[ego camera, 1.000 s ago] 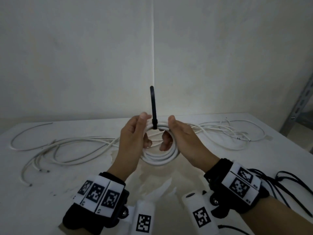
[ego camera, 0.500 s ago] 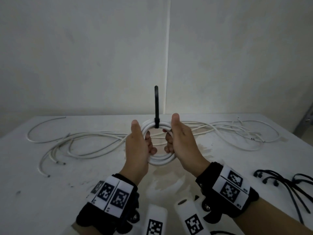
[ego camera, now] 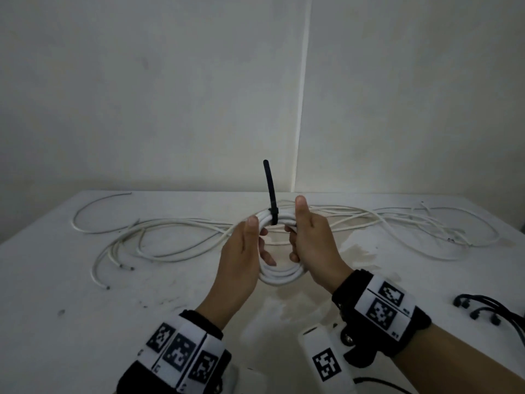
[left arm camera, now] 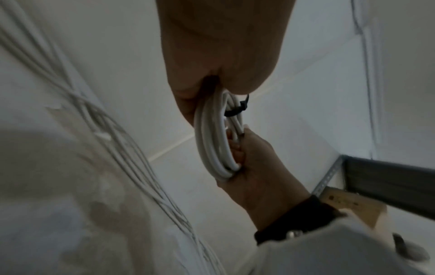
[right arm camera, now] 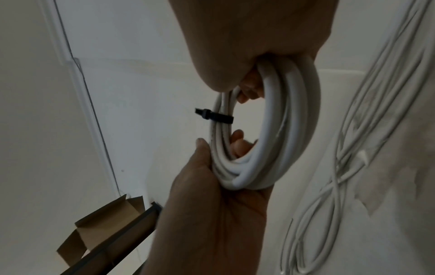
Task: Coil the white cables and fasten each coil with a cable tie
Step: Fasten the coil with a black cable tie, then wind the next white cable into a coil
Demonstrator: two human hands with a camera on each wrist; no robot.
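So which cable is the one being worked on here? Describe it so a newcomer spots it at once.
Start at the white table below the wall corner. Above its middle, the left hand and right hand hold up a white coil. Unlike the loose cables sprawled behind, it is wound tight and bound by a black cable tie sticking upward.

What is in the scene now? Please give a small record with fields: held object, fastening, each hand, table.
held object: white cable coil, raised above the table
fastening: black cable tie wrapped round the top of the coil, its free tail pointing up
left hand: grips the coil's left side, fingers through the ring
right hand: grips the coil's right side
table: loose white cables spread behind the hands; black cable ties at the right edge
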